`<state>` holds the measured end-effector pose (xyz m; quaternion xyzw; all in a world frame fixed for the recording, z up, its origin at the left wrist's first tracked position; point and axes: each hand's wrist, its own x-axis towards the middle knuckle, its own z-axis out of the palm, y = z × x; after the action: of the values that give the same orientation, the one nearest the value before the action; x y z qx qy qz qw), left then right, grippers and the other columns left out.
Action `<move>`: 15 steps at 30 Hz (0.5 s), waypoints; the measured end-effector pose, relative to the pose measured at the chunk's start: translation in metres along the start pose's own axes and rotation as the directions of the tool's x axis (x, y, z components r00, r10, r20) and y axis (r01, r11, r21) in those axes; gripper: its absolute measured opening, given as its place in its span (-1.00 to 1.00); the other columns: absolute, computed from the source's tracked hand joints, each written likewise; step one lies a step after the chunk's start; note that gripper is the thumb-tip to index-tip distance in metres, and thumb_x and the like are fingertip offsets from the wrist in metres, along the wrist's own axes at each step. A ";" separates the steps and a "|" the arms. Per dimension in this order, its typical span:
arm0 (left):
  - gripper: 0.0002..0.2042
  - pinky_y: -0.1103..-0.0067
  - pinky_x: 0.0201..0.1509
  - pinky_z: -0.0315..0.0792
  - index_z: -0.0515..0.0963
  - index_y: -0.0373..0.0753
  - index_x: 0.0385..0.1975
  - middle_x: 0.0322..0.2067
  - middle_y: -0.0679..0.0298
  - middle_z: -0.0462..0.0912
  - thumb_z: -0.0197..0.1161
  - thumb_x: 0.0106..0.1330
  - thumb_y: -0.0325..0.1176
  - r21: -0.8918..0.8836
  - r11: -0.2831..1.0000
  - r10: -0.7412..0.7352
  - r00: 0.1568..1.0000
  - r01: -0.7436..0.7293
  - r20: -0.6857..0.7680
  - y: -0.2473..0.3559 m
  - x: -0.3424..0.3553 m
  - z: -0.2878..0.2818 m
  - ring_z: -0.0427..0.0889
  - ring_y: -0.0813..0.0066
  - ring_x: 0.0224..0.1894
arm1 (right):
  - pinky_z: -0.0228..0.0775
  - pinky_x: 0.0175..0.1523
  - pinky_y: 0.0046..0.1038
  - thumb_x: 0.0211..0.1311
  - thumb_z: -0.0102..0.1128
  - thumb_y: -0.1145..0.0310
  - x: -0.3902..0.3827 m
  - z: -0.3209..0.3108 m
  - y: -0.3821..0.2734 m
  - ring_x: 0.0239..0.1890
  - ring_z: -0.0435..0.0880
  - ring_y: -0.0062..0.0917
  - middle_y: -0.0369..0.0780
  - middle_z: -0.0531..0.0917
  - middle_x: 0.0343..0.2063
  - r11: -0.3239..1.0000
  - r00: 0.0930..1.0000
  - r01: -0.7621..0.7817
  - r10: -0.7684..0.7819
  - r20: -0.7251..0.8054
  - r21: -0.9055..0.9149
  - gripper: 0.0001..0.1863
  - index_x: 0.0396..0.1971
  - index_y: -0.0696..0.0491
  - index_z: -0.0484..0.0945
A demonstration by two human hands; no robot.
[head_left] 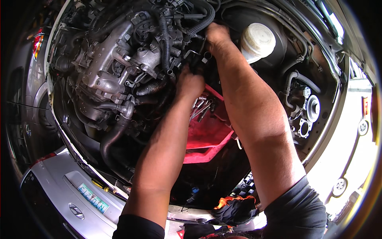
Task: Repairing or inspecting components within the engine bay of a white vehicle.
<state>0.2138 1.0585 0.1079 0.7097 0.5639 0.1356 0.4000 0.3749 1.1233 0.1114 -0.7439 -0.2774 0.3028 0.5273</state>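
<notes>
My right hand (217,36) reaches up into the engine bay beside a ribbed hose (200,26) and left of a white round reservoir (258,40); its fingers are curled, their grip hidden. Lower down, my left hand (190,82) has bent fingers among dark hoses, near an open hose end (170,73) and a small metal fitting (205,59); what it holds is hidden in shadow. Below my hands, partly behind my forearms, lies a red plastic tray (203,147) with several sockets and metal tools (201,108) in it.
The engine (107,63) fills the left. Metal parts with a pulley (312,107) sit at the right. A yellow-handled tool (99,184) and dark, orange-edged cloth (234,211) lie along the front edge. Outside are a silver car (55,183), a dark car (32,83) and a wheeled jack (362,127).
</notes>
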 end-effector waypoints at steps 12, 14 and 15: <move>-0.41 0.24 0.28 0.33 0.28 -0.36 0.28 0.14 -0.27 0.45 0.11 0.35 -0.10 -0.037 0.992 0.120 0.991 -0.122 -0.058 0.001 -0.005 0.021 0.41 -0.17 0.23 | 0.50 -0.19 -0.29 0.26 0.18 0.23 -0.008 -0.025 -0.012 -0.29 0.66 -0.32 -0.10 0.70 -0.23 0.907 0.975 -0.187 0.219 -0.042 0.378 -0.66 -0.17 0.23 0.60; -0.38 0.23 0.28 0.33 0.26 -0.27 0.32 0.19 -0.22 0.40 0.13 0.34 -0.06 0.033 0.960 0.279 0.952 -0.277 -0.128 -0.011 -0.005 0.022 0.40 -0.16 0.24 | 0.51 -0.18 -0.29 0.27 0.16 0.25 -0.004 -0.017 -0.010 -0.29 0.66 -0.31 -0.10 0.70 -0.24 0.918 0.973 -0.192 0.223 -0.052 0.346 -0.68 -0.17 0.22 0.59; -0.38 0.23 0.28 0.33 0.26 -0.27 0.32 0.19 -0.22 0.40 0.13 0.34 -0.06 0.007 0.955 0.295 0.949 -0.296 -0.115 0.002 -0.009 0.032 0.40 -0.16 0.24 | 0.50 -0.18 -0.30 0.26 0.18 0.28 0.014 -0.028 0.007 -0.30 0.65 -0.32 -0.11 0.70 -0.25 0.890 0.982 -0.143 0.183 -0.051 0.433 -0.70 -0.17 0.22 0.59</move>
<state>0.2326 1.0373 0.0908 0.7750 0.4724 0.2375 0.3460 0.4058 1.1142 0.1100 -0.6439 -0.1170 0.3655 0.6619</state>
